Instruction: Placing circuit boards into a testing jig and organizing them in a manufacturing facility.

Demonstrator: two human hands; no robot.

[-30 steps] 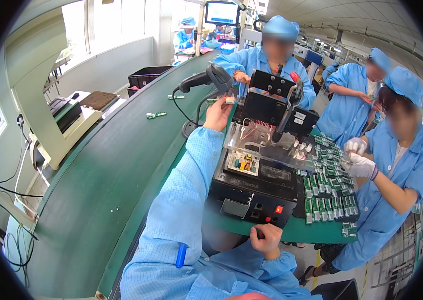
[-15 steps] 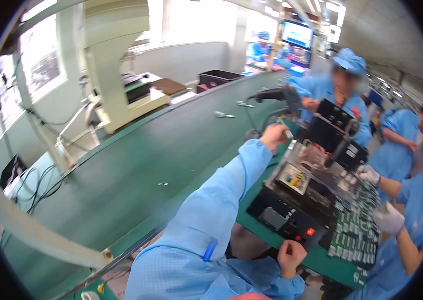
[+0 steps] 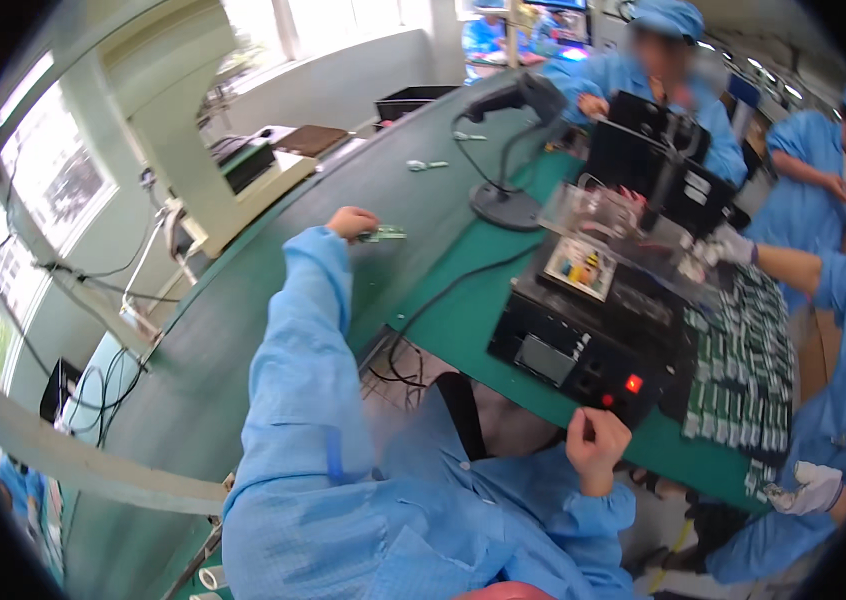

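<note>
Here a small green circuit board [image 3: 383, 235] lies over the dark green conveyor belt [image 3: 243, 330], pinched in the fingers of the left hand [image 3: 351, 222], while the right hand [image 3: 598, 445], curled shut on nothing visible, rests against the black test machine [image 3: 583, 345]

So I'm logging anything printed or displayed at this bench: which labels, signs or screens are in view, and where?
Colourful label: rectangular, white with yellow and dark patches, on top of the black test box.
Display window: small grey rectangle on the box's front panel.
Wall posters: pale framed sheets, far left.
Monitor: blue-lit screen at the top edge.
</note>
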